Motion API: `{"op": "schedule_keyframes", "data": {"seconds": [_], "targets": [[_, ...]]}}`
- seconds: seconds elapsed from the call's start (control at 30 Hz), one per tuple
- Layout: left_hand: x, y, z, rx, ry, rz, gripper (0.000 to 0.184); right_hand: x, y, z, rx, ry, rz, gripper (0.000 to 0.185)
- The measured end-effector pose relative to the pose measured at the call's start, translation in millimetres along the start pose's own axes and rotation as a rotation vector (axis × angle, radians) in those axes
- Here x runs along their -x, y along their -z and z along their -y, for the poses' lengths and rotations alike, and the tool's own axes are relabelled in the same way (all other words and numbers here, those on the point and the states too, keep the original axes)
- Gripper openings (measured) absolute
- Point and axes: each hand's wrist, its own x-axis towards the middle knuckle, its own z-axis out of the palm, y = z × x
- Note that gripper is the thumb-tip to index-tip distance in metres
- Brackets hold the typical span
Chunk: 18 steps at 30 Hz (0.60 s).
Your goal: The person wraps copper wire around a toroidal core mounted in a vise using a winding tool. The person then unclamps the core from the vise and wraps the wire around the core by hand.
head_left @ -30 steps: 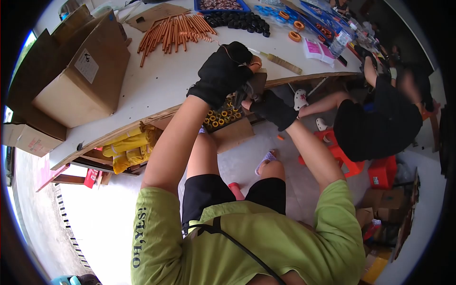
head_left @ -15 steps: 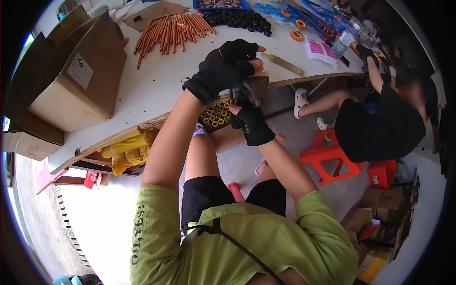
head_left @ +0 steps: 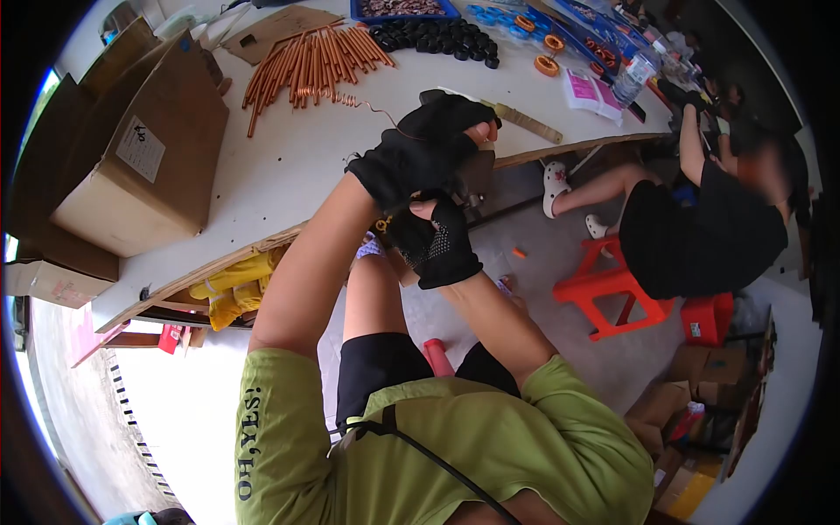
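My left hand [head_left: 426,144], in a black fingerless glove, is closed at the table's front edge, over a dark metal fixture [head_left: 477,179] it partly hides. What its fingers grip is hidden. A thin coiled copper wire [head_left: 378,111] runs from near this hand toward the copper rods [head_left: 319,66]. Below it my right hand [head_left: 435,241], gloved the same way, has curled fingers and a raised thumb. It is beside some yellow rings [head_left: 382,226], mostly hidden behind it, and its contents cannot be made out. A tool with a wrapped handle [head_left: 528,122] lies right of my left hand.
Cardboard boxes [head_left: 149,149] stand on the left of the table [head_left: 254,188]. Black rings [head_left: 437,39], orange rings [head_left: 547,66] and a bottle [head_left: 632,83] are at the back. A person [head_left: 700,223] sits on the right by a red stool [head_left: 612,284].
My right hand has moved left and down from the fixture toward the yellow rings, now covering most of them. My left hand has stayed at the fixture, its fingers shifting slightly.
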Motion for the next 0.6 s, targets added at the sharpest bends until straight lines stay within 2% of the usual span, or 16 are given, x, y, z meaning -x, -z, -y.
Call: {"op": "schedule_keyframes", "data": {"seconds": [0.17,0.27,0.47,0.53,0.6], "targets": [[1.9,-2.0,5.0,-0.008,-0.029,-0.04,0.024,4.8,-32.4,-4.8,-0.091,-0.029,-0.021,0.041],[-0.9,0.5,11.2,0.032,-0.098,0.006,0.023,0.5,-41.6,-6.9,-0.141,-0.015,-0.022,0.05],[-2.4,1.2,12.2,0.016,-0.101,0.017,0.02,-1.0,-54.3,-5.2,-0.151,0.047,0.051,0.06],[-0.7,1.5,13.0,0.031,-0.077,0.034,0.021,-4.5,-67.5,-1.9,-0.183,0.064,0.121,0.06],[-2.6,3.5,12.6,0.035,-0.075,0.032,0.021,-6.7,-76.1,-0.4,-0.2,0.102,0.095,0.059]]}}
